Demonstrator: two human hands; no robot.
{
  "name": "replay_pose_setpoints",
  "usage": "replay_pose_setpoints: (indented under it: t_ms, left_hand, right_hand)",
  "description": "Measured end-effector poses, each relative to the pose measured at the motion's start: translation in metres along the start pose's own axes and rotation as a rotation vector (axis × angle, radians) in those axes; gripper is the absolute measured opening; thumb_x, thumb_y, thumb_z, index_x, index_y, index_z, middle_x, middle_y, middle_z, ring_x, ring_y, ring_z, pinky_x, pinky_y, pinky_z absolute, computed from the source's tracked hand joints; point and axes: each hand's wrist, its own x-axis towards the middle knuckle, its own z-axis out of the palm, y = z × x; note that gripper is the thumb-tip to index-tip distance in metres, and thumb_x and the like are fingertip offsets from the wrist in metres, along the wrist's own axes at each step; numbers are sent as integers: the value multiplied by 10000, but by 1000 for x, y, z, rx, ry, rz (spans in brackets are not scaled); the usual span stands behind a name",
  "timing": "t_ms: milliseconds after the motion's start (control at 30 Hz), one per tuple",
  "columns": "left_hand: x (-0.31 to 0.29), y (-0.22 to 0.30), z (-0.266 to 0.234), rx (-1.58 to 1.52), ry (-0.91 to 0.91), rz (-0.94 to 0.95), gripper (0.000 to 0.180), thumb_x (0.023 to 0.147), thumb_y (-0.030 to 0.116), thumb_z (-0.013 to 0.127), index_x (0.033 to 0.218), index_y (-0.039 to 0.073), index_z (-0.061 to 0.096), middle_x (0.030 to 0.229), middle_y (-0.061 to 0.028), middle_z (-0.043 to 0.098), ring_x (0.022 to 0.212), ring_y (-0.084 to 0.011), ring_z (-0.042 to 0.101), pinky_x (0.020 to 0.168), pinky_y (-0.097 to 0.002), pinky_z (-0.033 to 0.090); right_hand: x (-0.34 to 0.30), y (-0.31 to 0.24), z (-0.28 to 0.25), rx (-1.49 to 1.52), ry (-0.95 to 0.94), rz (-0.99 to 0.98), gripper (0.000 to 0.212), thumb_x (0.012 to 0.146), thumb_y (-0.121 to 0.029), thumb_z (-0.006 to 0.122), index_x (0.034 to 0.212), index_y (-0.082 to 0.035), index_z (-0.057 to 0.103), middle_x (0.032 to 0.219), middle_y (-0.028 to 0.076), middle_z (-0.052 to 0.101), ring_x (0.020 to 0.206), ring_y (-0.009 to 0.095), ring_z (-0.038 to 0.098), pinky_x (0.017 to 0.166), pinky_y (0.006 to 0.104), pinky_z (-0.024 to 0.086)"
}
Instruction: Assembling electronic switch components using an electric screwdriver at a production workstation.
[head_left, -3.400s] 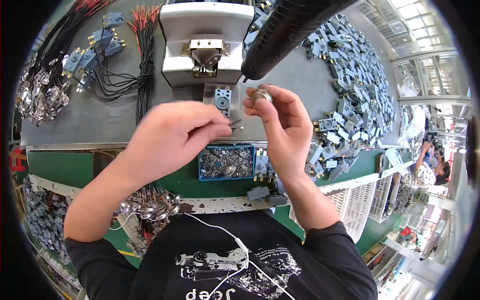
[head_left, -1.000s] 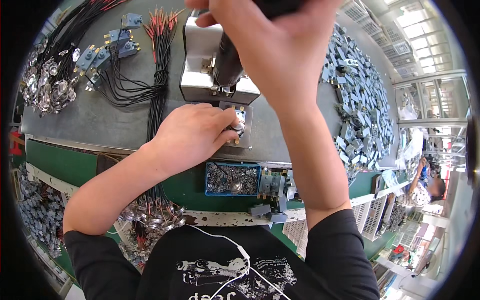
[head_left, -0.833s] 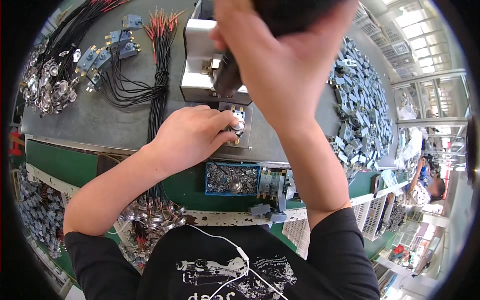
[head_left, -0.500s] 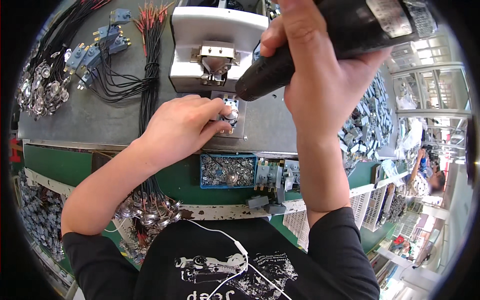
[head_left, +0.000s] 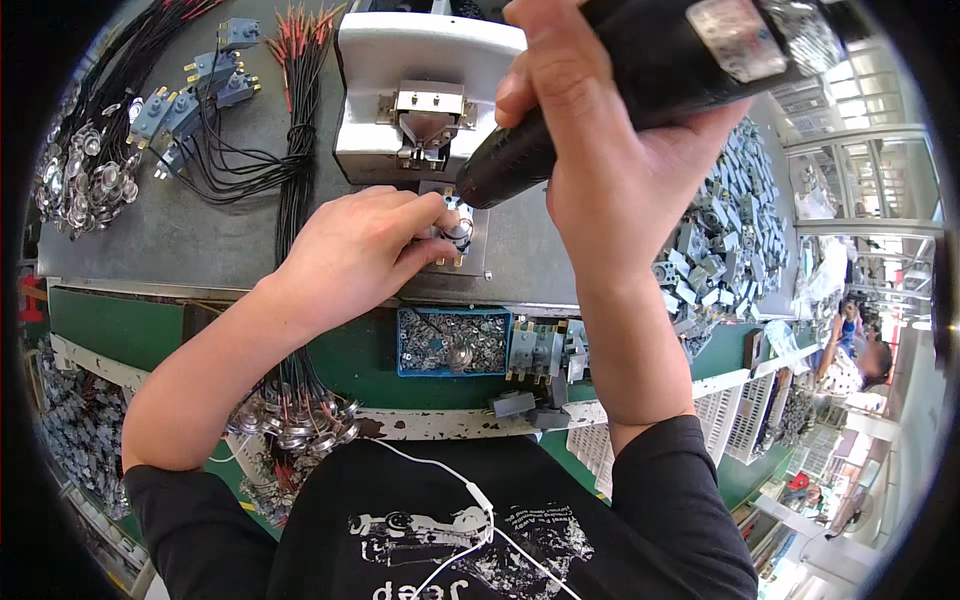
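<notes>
My right hand [head_left: 615, 180] is wrapped round a black cylindrical power screwdriver [head_left: 665, 70]. The tool slants down to the left, and its tapered nose ends just above and to the right of a small silver switch part [head_left: 459, 232]. Whether the tip touches the part cannot be made out. With thumb and forefinger, my left hand [head_left: 360, 245] pinches this part from its left side. Brass terminals stick out of the part's near edge. It sits on a small metal plate [head_left: 480, 240] on the grey bench, in front of a silver metal fixture [head_left: 425, 45].
A blue tray [head_left: 402, 345] of small metal pieces stands near me, with grey switches [head_left: 535, 348] beside it. Black wires [head_left: 297, 200] lie bundled at left, near several wired switches [head_left: 170, 115]. Grey parts [head_left: 735, 230] are heaped at right. Another person [head_left: 850, 365] is far right.
My right hand and the screwdriver have shifted a little left, the nose closer to the pinched part. My left hand keeps its pinch almost unmoved.
</notes>
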Motion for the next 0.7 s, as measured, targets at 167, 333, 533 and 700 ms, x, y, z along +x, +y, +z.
replay_pose_setpoints:
  t_ms: [167,333,533,700]
  left_hand:
    - [-2,-1,-1,20,21,9,227,909,251,743,1045,95,650,1028,-81,674,921,-292,678,757,-436,557]
    - [0,-1,1,32,82,68,220,903,225,745,1037,84,643,1143,-90,648,997,-309,669,807,-435,564]
    - [0,1,1,6,28,35,231,902,202,740,1048,67,623,1201,-87,644,1045,-331,665,841,-441,569]
    - [-2,-2,5,-7,33,24,264,897,194,744,1081,61,609,1214,-94,642,1060,-333,666,848,-446,569]
  right_hand:
    - [5,10,-1,-4,-95,14,136,885,103,746,974,53,656,828,66,697,677,92,658,575,230,524]
    - [11,10,-5,7,-190,9,157,867,104,764,974,57,659,814,68,697,683,104,672,581,235,539]
    - [7,16,0,24,-220,-109,173,860,112,765,978,66,648,851,92,703,719,125,690,611,243,562]
    - [6,19,-3,24,-217,-57,204,853,124,760,1005,71,633,861,102,705,734,139,702,620,253,577]
